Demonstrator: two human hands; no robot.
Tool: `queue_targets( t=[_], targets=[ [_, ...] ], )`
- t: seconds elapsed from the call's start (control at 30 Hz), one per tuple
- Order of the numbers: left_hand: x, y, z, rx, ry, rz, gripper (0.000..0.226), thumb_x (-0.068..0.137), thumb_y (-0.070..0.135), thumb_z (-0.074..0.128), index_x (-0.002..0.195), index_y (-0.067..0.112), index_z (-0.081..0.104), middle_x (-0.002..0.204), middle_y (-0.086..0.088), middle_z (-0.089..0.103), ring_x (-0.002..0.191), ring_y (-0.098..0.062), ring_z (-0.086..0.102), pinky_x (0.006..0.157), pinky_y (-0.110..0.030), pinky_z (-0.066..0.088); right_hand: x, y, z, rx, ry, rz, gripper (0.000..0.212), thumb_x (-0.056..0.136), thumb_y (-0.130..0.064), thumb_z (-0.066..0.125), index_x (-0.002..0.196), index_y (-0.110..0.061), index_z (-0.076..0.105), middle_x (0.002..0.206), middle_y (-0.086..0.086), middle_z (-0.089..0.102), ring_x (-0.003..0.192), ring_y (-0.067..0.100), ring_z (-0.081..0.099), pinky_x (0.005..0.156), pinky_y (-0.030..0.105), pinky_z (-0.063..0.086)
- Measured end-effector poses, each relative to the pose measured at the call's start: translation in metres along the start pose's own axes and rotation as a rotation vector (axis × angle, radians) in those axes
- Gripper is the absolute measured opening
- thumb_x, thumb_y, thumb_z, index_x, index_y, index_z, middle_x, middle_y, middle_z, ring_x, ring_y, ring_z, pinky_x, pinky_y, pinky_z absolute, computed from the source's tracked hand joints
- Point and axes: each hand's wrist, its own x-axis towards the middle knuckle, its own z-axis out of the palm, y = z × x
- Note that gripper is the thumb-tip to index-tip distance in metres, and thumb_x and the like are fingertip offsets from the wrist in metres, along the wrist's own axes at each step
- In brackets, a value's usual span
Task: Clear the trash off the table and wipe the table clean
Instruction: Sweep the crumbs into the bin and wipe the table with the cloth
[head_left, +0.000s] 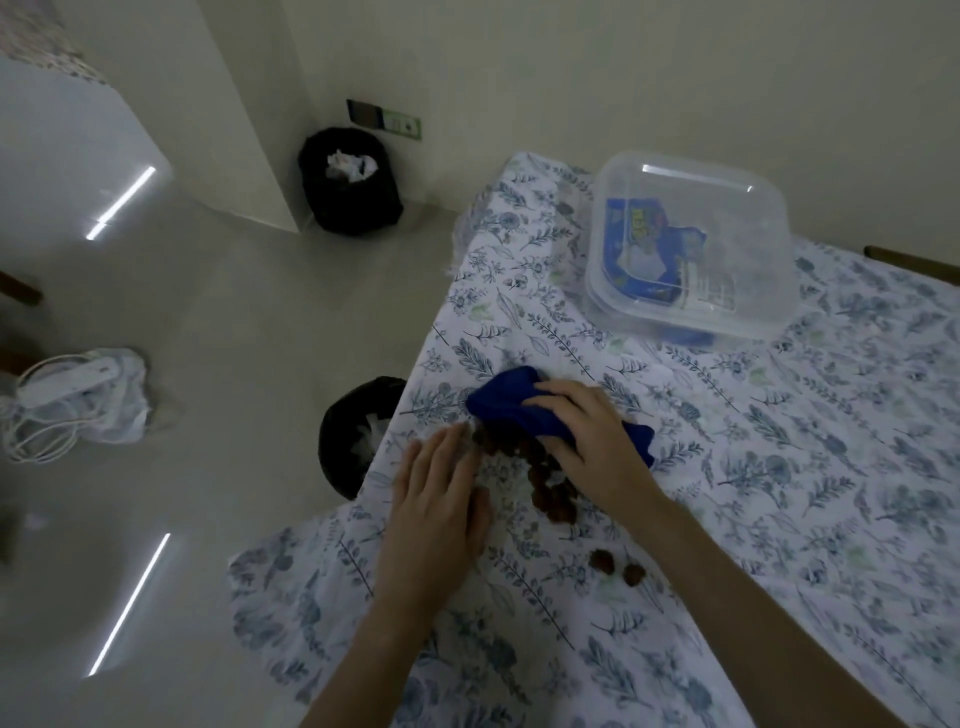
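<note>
A table covered with a white cloth printed with blue leaves (753, 467) fills the right side. My right hand (592, 447) presses a crumpled blue rag (506, 397) onto it near the left edge. A heap of brown shell-like scraps (545, 478) lies between my hands, touching the rag. My left hand (441, 499) lies flat and open beside the heap, fingers together, at the table's edge. Two or three more brown scraps (618, 564) lie apart, nearer to me. A black-lined bin (353, 436) stands on the floor just beyond the table edge, below my left hand.
A clear plastic box (691, 249) holding blue packaging sits at the table's far end. A second black bin (350, 182) with white paper stands by the wall corner. A white bag with a power strip and cables (78, 400) lies on the floor at left.
</note>
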Motion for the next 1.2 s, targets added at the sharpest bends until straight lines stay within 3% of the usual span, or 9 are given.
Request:
queue_targets(
  t=[0.1, 0.27, 0.33, 0.43, 0.6, 0.7, 0.77, 1.0, 1.2],
  targets=[
    [-0.001, -0.002, -0.001, -0.014, 0.006, 0.001, 0.038, 0.098, 0.026, 0.044, 0.132, 0.011, 0.049, 0.147, -0.008, 0.043, 0.139, -0.023, 0.036, 0.117, -0.046, 0.024, -0.021, 0.003, -0.021, -0.012, 0.151, 0.097, 0.039, 0.085, -0.014, 0.055, 0.124, -0.012, 0.059, 0.128, 0.004, 0.053, 0.117, 0.021, 0.047, 0.103, 0.039, 0.036],
    [-0.002, -0.002, -0.003, -0.029, 0.008, 0.012, 0.035, 0.099, 0.026, 0.043, 0.130, 0.012, 0.050, 0.147, -0.007, 0.041, 0.140, -0.023, 0.034, 0.119, -0.044, 0.021, -0.099, 0.015, -0.069, -0.033, 0.494, 0.511, 0.039, 0.090, -0.024, 0.050, 0.119, -0.001, 0.059, 0.123, 0.016, 0.052, 0.111, 0.029, 0.049, 0.096, 0.032, 0.037],
    [-0.002, -0.002, -0.003, -0.034, 0.012, 0.012, 0.034, 0.098, 0.025, 0.045, 0.130, 0.012, 0.050, 0.148, -0.007, 0.041, 0.140, -0.023, 0.033, 0.119, -0.044, 0.021, -0.135, 0.015, -0.076, -0.047, 0.485, 0.644, 0.047, 0.092, -0.035, 0.049, 0.119, 0.003, 0.057, 0.132, 0.018, 0.043, 0.111, 0.028, 0.046, 0.089, 0.032, 0.040],
    [-0.002, -0.001, -0.003, -0.063, 0.027, 0.016, 0.032, 0.098, 0.024, 0.046, 0.127, 0.011, 0.051, 0.147, -0.007, 0.042, 0.140, -0.023, 0.033, 0.118, -0.045, 0.021, -0.181, 0.011, -0.067, 0.075, 0.283, 0.856, 0.071, 0.087, -0.057, 0.043, 0.130, 0.000, 0.049, 0.148, 0.013, 0.023, 0.117, 0.032, 0.044, 0.086, 0.035, 0.043],
    [0.000, 0.001, -0.007, -0.054, 0.025, 0.030, 0.032, 0.098, 0.024, 0.044, 0.126, 0.009, 0.052, 0.146, -0.010, 0.043, 0.139, -0.026, 0.033, 0.117, -0.045, 0.023, -0.221, 0.024, -0.050, -0.396, -0.018, 0.560, 0.088, 0.080, -0.070, 0.034, 0.145, -0.010, 0.036, 0.155, 0.020, 0.018, 0.121, 0.042, 0.044, 0.093, 0.054, 0.043],
    [0.000, -0.001, -0.012, -0.017, -0.013, 0.071, 0.033, 0.098, 0.025, 0.043, 0.125, 0.008, 0.050, 0.145, -0.012, 0.043, 0.138, -0.028, 0.035, 0.117, -0.046, 0.025, -0.217, 0.024, -0.036, -0.383, -0.030, 0.490, 0.092, 0.086, -0.072, 0.025, 0.149, -0.005, 0.020, 0.159, 0.017, 0.008, 0.143, 0.037, 0.017, 0.113, 0.055, 0.023],
    [-0.001, -0.006, -0.016, 0.022, -0.037, 0.111, 0.032, 0.099, 0.026, 0.041, 0.125, 0.008, 0.050, 0.145, -0.012, 0.042, 0.137, -0.029, 0.036, 0.116, -0.047, 0.025, -0.211, 0.019, -0.026, -0.358, -0.018, 0.437, 0.088, 0.090, -0.068, 0.024, 0.150, -0.004, 0.013, 0.159, 0.016, 0.005, 0.146, 0.035, 0.003, 0.116, 0.054, 0.018],
    [-0.006, -0.030, -0.022, -0.030, 0.035, -0.084, 0.038, 0.097, 0.024, 0.046, 0.131, 0.007, 0.046, 0.147, -0.014, 0.038, 0.136, -0.031, 0.034, 0.112, -0.052, 0.031, -0.183, -0.022, 0.011, -0.298, 0.070, 0.548, 0.077, 0.093, -0.059, 0.024, 0.152, -0.013, 0.008, 0.160, 0.014, 0.002, 0.146, 0.034, -0.001, 0.116, 0.050, 0.018],
    [-0.012, -0.040, -0.014, -0.165, 0.006, -0.128, 0.049, 0.101, 0.026, 0.034, 0.147, 0.010, 0.028, 0.158, -0.005, 0.023, 0.147, -0.017, 0.016, 0.117, -0.041, 0.027, -0.144, -0.044, 0.033, -0.287, 0.118, 0.674, 0.080, 0.091, -0.064, 0.018, 0.150, -0.010, 0.015, 0.159, 0.014, 0.006, 0.146, 0.036, 0.002, 0.114, 0.056, 0.023]
  ],
)
